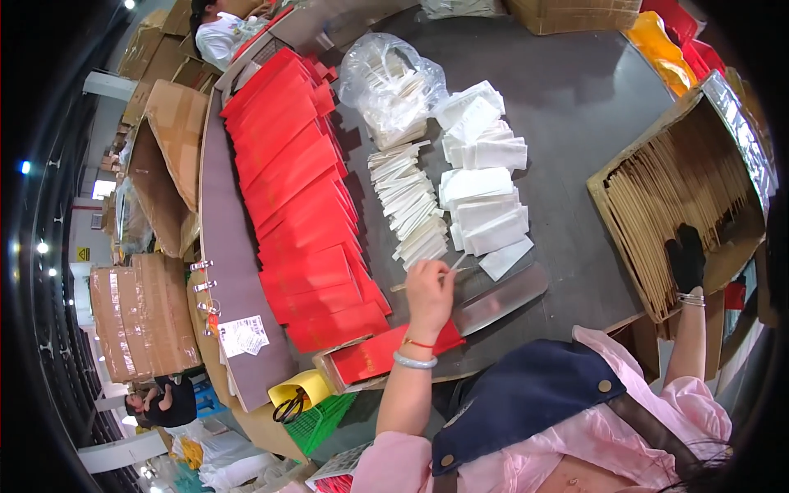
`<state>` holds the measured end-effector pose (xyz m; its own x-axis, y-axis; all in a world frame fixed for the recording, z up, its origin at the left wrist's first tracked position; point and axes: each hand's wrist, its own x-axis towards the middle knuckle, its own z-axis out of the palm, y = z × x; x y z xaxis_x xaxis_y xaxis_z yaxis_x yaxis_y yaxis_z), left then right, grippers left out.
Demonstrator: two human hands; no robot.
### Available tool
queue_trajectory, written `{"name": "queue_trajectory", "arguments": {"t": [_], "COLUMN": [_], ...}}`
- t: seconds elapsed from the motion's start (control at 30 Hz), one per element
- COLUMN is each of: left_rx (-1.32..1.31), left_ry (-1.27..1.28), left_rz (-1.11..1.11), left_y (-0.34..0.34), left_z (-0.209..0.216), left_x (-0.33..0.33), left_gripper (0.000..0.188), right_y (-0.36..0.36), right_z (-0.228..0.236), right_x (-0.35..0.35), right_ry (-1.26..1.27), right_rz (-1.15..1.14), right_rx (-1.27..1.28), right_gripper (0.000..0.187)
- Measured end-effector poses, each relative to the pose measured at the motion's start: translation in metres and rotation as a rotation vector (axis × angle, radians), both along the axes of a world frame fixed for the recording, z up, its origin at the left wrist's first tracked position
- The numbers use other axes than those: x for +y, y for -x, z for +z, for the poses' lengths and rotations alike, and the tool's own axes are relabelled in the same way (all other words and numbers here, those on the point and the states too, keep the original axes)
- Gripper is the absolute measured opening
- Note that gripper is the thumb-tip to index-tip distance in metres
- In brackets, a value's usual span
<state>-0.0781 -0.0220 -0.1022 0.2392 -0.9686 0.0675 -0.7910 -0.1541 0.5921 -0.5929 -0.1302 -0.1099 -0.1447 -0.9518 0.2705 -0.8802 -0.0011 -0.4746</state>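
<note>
Left fingers pinch a white slip, right glove rests in a carton

The left hand [430, 300] has thumb and forefinger closed on a thin white slip [459, 262], over the table beside the white packets [485, 212]. Under its wrist lies a red packet [366, 359] with small gold marks. The gloved right hand [686, 256], fingers apart, touches brown cards [649, 218] in the carton [615, 240]; whether it grips one I cannot tell. A label sheet [244, 335] bears print too small to read
</note>
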Motion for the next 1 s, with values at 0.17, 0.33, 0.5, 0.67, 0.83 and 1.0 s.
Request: {"name": "queue_trajectory", "arguments": {"t": [0.17, 0.33, 0.5, 0.67, 0.83, 1.0], "left_rx": [0.006, 0.033, 0.027, 0.231, 0.757, -0.051], "left_ry": [0.213, 0.117, 0.136, 0.095, -0.224, -0.103], "left_rz": [-0.033, -0.028, -0.042, -0.001, 0.012, -0.194], "left_y": [0.035, 0.033, 0.036, 0.031, 0.022, 0.033], "left_z": [-0.001, -0.014, -0.013, 0.01, 0.043, 0.032], "left_x": [-0.039, -0.04, -0.043, -0.031, 0.011, 0.043], "left_gripper": [0.026, 0.035, 0.029, 0.022, 0.02, 0.031], "right_y": [0.009, -0.005, 0.04, -0.017, -0.144, -0.202], "right_z": [-0.009, -0.003, -0.047, 0.022, 0.074, 0.052], "right_x": [-0.007, -0.004, -0.005, -0.004, 0.015, 0.021], "right_ry": [-0.232, -0.263, -0.088, -0.03, 0.067, -0.277], "right_rz": [0.143, 0.103, -0.065, -0.047, 0.535, 0.885], "right_rx": [0.249, 0.237, 0.325, -0.174, -0.218, -0.179], "right_gripper": [0.025, 0.022, 0.032, 0.028, 0.011, 0.021]}}
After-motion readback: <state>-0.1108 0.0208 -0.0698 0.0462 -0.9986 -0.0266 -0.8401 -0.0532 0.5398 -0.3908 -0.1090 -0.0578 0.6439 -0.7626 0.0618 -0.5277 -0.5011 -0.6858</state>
